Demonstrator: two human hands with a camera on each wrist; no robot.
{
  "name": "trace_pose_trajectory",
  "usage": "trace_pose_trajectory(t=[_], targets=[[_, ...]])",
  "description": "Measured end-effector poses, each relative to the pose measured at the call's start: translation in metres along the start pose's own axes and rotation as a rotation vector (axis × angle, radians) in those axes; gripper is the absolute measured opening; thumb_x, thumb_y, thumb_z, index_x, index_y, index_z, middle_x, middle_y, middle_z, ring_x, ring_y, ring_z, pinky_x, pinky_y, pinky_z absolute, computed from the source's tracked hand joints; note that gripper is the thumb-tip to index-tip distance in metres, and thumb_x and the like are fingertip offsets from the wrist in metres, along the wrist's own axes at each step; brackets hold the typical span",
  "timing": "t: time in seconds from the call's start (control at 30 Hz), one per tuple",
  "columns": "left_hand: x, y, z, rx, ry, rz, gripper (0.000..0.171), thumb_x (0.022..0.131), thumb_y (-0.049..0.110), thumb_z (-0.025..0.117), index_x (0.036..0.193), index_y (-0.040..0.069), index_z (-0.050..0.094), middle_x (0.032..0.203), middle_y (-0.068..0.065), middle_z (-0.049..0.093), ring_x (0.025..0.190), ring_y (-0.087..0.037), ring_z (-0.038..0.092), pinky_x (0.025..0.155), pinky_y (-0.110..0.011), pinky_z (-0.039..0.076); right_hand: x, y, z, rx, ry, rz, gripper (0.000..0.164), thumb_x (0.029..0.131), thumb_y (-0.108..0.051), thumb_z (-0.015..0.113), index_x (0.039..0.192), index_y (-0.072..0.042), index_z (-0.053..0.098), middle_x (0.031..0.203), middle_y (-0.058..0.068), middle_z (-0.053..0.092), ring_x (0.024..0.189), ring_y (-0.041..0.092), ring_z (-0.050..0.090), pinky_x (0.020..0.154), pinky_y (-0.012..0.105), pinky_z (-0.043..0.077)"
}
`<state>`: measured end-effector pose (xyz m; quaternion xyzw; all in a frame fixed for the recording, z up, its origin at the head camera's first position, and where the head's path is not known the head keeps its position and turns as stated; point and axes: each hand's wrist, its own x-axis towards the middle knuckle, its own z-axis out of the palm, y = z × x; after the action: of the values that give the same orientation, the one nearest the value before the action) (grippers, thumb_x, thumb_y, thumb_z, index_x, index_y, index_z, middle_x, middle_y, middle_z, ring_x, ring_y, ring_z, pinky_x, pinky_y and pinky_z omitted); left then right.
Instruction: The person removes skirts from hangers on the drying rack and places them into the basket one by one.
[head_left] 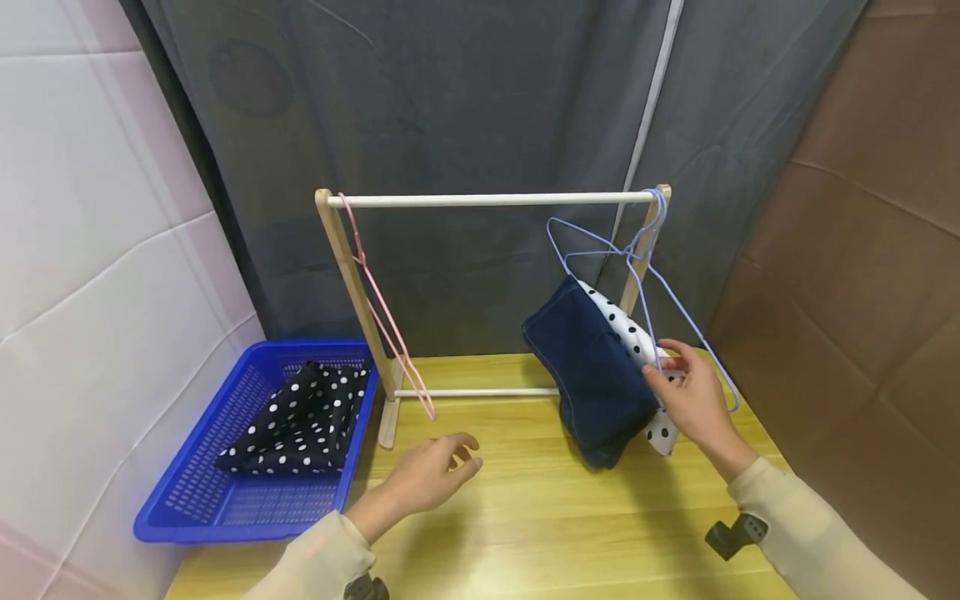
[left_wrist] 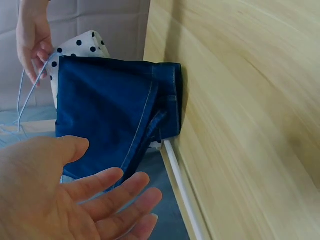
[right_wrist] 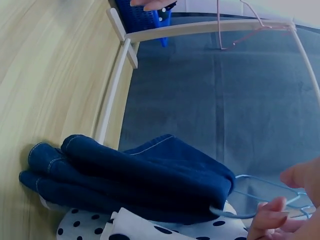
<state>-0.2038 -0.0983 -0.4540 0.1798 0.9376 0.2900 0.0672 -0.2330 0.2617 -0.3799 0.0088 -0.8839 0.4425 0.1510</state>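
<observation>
My right hand [head_left: 693, 396] is at the lower corner of a light-blue clothes hanger [head_left: 647, 292], thumb and fingertips about its wire. A dark blue denim garment [head_left: 588, 375] with pale stitching hangs beside it, slanting down to the right. White cloth with black dots [head_left: 622, 321] shows behind the denim; the right wrist view shows the dotted cloth [right_wrist: 85, 225] beside the folded denim [right_wrist: 125, 175]. My left hand [head_left: 431, 471] hovers over the table with fingers loosely bent and nothing in them; in the left wrist view its palm [left_wrist: 65, 185] faces the denim.
A wooden rack with a white top rod [head_left: 487, 200] stands on the yellow wood-grain table [head_left: 510, 533]. Pink hangers [head_left: 386, 321] hang at its left end. Left of the rack is a blue basket [head_left: 187, 500] holding black cloth with white dots [head_left: 300, 425]. Grey curtain hangs behind.
</observation>
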Motion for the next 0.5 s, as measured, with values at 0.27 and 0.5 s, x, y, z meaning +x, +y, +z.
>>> trace_pose_trajectory(t=[0.27,0.5], targets=[[0.000,0.000,0.002,-0.008,-0.012,-0.004,0.034,0.100,0.037,0.060,0.122,0.011,0.067,0.107,-0.006,0.077,0.091,-0.021,0.072,0.076,-0.043,0.058,0.005,0.003,0.007,0.007,-0.021,-0.050,0.031,0.100,-0.014,0.060,0.121,0.009,0.067,0.105,0.027,0.070,0.074,0.005,0.056,0.062,0.017,0.048],[0.001,-0.001,0.005,-0.017,-0.005,-0.008,0.034,0.100,0.036,0.061,0.122,0.011,0.067,0.108,-0.005,0.077,0.091,-0.021,0.073,0.074,-0.042,0.058,0.007,0.004,0.018,0.207,-0.047,-0.018,0.027,0.105,-0.009,0.051,0.115,0.011,0.066,0.078,0.005,0.065,0.066,0.003,0.050,0.056,0.017,0.040]])
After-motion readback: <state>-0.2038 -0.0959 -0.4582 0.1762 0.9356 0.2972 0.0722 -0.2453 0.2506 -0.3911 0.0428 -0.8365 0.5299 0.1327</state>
